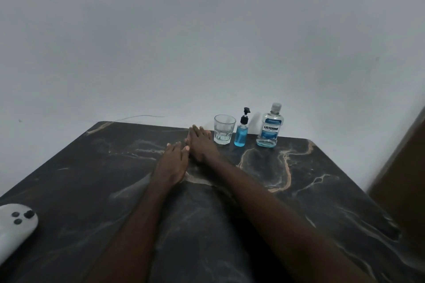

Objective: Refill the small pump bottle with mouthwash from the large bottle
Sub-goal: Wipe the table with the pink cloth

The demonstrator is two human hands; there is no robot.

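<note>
Small pump bottle [241, 132] stands capped between glass [224, 129] and large mouthwash bottle [270, 127] at the marble table's [322, 179] far edge.
Right hand [202, 145] lies flat, fingers together, tips just beside the glass; left hand [171, 163] flat alongside, empty.

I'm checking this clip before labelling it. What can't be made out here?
Head view only:
- Large bottle: fine label print too small.
- Glass: contents unclear through clear walls.
- White device: cut off by left edge.
- Brown surface: blurred, cut off at right edge.
</note>
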